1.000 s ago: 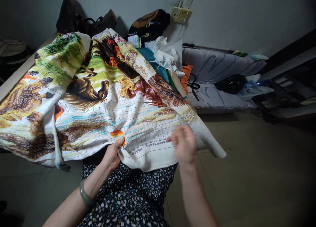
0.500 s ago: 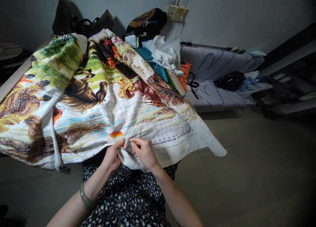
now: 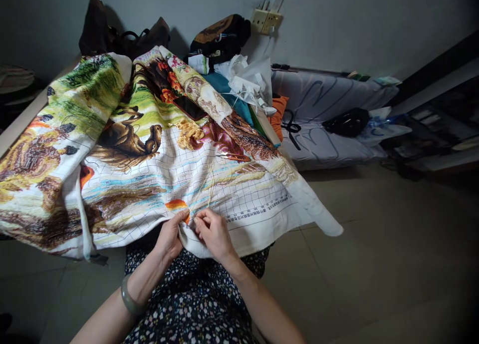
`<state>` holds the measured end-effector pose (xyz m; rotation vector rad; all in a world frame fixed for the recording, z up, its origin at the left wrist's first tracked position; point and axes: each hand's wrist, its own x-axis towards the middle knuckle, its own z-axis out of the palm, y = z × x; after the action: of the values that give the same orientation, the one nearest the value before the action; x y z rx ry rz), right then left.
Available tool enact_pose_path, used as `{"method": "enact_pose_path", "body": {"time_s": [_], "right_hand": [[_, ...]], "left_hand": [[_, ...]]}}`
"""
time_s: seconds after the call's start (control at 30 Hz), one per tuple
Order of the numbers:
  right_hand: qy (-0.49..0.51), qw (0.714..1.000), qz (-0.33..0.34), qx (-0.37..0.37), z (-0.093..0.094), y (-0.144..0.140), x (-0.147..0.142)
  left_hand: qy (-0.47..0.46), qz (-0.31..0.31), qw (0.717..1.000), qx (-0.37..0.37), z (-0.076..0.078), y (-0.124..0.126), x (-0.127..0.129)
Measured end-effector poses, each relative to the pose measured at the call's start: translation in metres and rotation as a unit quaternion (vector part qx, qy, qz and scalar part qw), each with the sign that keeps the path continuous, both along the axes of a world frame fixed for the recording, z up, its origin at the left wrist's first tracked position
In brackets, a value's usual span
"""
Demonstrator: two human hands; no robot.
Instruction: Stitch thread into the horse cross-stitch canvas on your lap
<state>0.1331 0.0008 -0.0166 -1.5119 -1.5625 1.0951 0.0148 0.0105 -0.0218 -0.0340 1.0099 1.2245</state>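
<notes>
The left hand [image 3: 170, 236] pinches the near hem of the cross-stitch canvas [image 3: 149, 169], thumb on top beside a small orange stitched patch [image 3: 177, 204]. Just right of it, the right hand [image 3: 213, 231] has its fingers pressed together at the same edge, where pale thread [image 3: 209, 186] runs away across the grid. The canvas drapes from the table [image 3: 18, 122] onto the lap. A phone [image 3: 189, 107] lies on its far folds.
</notes>
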Motion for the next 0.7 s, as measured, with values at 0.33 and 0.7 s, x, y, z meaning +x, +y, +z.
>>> {"method": "enact_pose_path", "body": {"time_s": [0.33, 0.7], "right_hand": [[0.107, 0.993, -0.028, -0.05, -0.005, 0.006, -0.003], [0.107, 0.99, -0.043, -0.084, 0.004, 0.006, 0.0]], "left_hand": [[-0.004, -0.005, 1.0, -0.019, 0.004, 0.001, 0.001], [0.025, 0.008, 0.999, 0.02, -0.001, -0.006, 0.005]]}}
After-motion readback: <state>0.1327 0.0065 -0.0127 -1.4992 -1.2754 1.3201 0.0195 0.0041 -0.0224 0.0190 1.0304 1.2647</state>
